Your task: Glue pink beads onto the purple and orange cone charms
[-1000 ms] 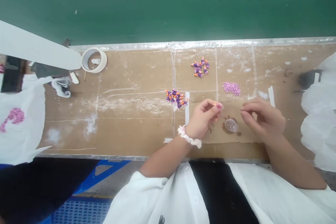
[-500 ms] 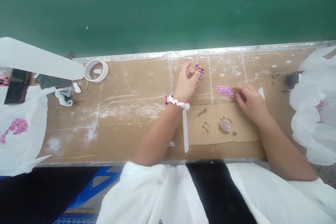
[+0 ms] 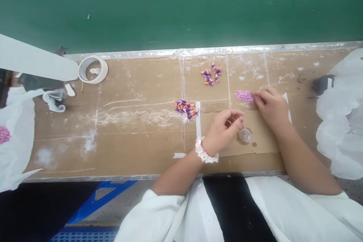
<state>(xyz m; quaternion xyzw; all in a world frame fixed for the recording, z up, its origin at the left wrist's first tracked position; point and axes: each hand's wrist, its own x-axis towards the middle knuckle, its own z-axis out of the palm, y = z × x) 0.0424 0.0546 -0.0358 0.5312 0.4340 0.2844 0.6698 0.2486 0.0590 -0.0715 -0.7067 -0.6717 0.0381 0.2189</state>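
While L hand [image 3: 222, 131] curls beside small glass jar [image 3: 245, 135], grip unclear, half-open R hand [image 3: 270, 107] has fingertips [image 3: 256, 97] on right end of pink bead pile [image 3: 244, 96], lying left-right, nothing held.

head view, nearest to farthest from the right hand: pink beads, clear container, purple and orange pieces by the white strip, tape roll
1. Pink beads: at the fingertips of the right hand, on its left
2. Clear container: below the hand, on the cardboard
3. Purple and orange pieces: farther left, beside the white strip
4. Tape roll: far off to the left
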